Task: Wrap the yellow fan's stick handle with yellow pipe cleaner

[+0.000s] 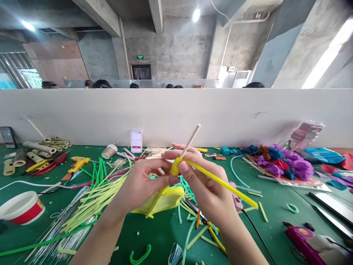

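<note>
In front of me is a pale wooden stick (pixel 191 141), tilted up to the right, with a yellow strip wound in a coil (pixel 174 167) around its lower part. The strip looks like a chenille stem. My left hand (pixel 143 182) is closed, its thumb and fingers pinching just below the coil. My right hand (pixel 208 184) is closed too, with its thumb pressing the yellow strip (pixel 226 187) against the fingers beside the stick. The strip's loose end runs down to the right across that hand. Below my left hand hangs a yellow petal-like piece (pixel 162 200); its join to the stick is hidden.
Pale yellow strips (pixel 102 198) and thin wires lie in a heap at left, near a paper cup (pixel 23 208) and a yellow glue gun (pixel 78 163). Purple felt-like pieces (pixel 292 162) are piled at right. A magenta power strip (pixel 303 239) sits front right; a white partition (pixel 176 114) stands behind.
</note>
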